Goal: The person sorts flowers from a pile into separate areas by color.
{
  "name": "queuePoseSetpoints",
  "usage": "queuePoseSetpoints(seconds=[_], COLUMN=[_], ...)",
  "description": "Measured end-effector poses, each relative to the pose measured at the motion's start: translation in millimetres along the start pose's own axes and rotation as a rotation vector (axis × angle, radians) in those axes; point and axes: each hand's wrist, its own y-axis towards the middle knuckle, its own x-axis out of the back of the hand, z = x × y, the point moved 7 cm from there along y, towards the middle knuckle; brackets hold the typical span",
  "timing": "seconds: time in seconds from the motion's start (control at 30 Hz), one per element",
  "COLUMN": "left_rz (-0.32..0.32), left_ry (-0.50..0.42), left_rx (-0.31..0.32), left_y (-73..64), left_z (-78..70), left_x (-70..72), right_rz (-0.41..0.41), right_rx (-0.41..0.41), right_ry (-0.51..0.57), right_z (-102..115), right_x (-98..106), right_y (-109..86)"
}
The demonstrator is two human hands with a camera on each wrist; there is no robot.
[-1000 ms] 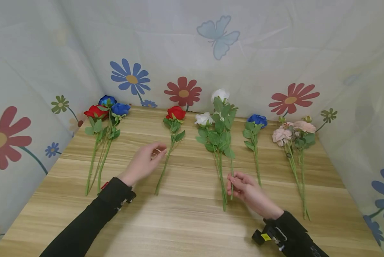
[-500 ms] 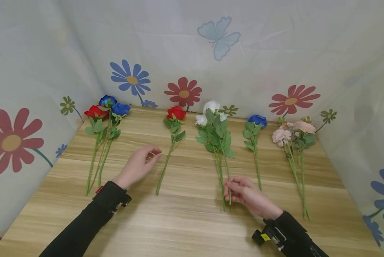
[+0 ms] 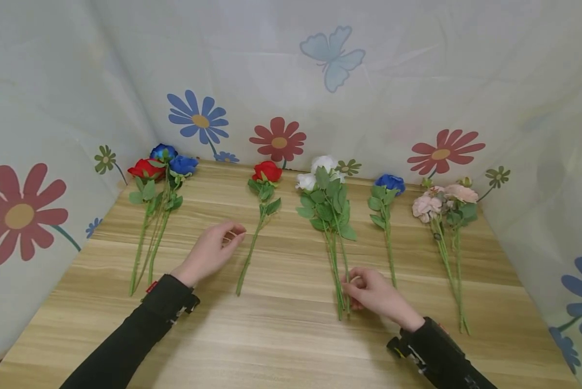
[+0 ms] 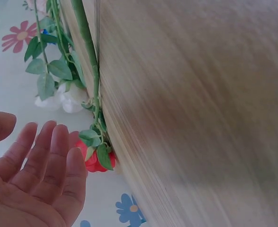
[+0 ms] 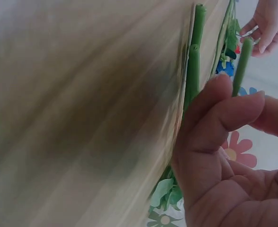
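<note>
Left hand (image 3: 210, 249) loose, right hand (image 3: 374, 293) pinching white rose (image 3: 324, 162), red rose (image 3: 267, 171) lying (between them)

White rose (image 3: 323, 162) in right hand (image 3: 374, 292) lower, nearer other white flowers (image 3: 306, 181); left hand (image 3: 209, 250) slightly farther from red rose (image 3: 267, 172).

My head feed shows a pale curtain (image 3: 252, 65) behind the wooden table (image 3: 271, 346) and along both sides. Printed on it I see a light-blue butterfly (image 3: 336, 60) between twelve and one o'clock, a blue daisy (image 3: 200, 120) at ten, a large red daisy (image 3: 19, 216) at nine.
</note>
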Motion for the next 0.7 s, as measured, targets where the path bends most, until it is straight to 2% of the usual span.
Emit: queuePoseSetpoints(seconds=[0.3, 0.7], left_rz=[-0.006, -0.002], left_ry=[0.003, 0.01], left_rx=[-0.009, -0.016], left_y=[-0.5, -2.2], left_z=[-1.0, -1.7], left_x=[1.1, -0.4], right_rz=[-0.025, -0.041], right_rx=[-0.016, -0.005], right_ry=[-0.107, -0.127], right_z=[-3.1, -0.6], right_x=[-1.2, 0.7], right_y=[4.3, 3.0])
